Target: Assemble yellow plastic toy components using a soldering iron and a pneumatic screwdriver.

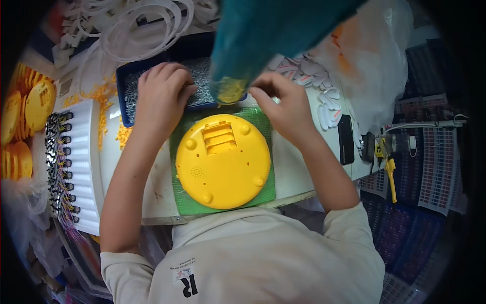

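Observation:
A round yellow plastic housing (pixel 223 175) lies on a green mat (pixel 182 190) in front of me, its battery compartment facing up at the far side. My left hand (pixel 164 93) is over the blue tray (pixel 121 96) of small metallic pieces (pixel 202 71), fingers curled down and closed; what they hold, if anything, is hidden. Beside the tray's right corner, my right hand (pixel 283 104) is pinched at the edge of a blurred teal object (pixel 263 35) with a yellow lower end. That object hangs from above and hides part of the tray; its kind is unclear.
White foam (pixel 86 152) with a row of small wired black parts (pixel 65 152) stands left. More yellow housings (pixel 39 106) are stacked beyond. White oval pieces (pixel 329 101) and a black phone (pixel 346 139) lie right. White rings (pixel 147 30) sit at the back.

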Demonstrator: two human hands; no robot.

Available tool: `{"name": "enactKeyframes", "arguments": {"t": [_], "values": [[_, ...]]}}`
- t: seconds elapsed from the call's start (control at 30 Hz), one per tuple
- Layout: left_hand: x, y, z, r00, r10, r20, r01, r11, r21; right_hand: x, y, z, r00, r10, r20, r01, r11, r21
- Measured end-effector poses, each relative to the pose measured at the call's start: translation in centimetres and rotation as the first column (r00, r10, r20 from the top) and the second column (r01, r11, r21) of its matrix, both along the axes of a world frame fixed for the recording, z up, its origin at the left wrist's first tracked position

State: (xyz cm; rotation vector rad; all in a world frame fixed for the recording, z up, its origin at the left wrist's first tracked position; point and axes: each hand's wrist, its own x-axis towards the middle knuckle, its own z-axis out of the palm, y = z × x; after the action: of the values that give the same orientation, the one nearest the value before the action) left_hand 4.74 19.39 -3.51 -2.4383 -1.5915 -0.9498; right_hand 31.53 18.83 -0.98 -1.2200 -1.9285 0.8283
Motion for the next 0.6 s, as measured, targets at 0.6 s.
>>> {"name": "enactKeyframes", "arguments": {"t": [0.6], "values": [[-0.8, -16.2, -3.2, 0.440, 0.441, 0.782, 0.067, 0.853, -0.518, 2.6, -11.9, -5.9, 0.960, -0.276, 0.055, 0.261, 0.946, 0.193]]}}
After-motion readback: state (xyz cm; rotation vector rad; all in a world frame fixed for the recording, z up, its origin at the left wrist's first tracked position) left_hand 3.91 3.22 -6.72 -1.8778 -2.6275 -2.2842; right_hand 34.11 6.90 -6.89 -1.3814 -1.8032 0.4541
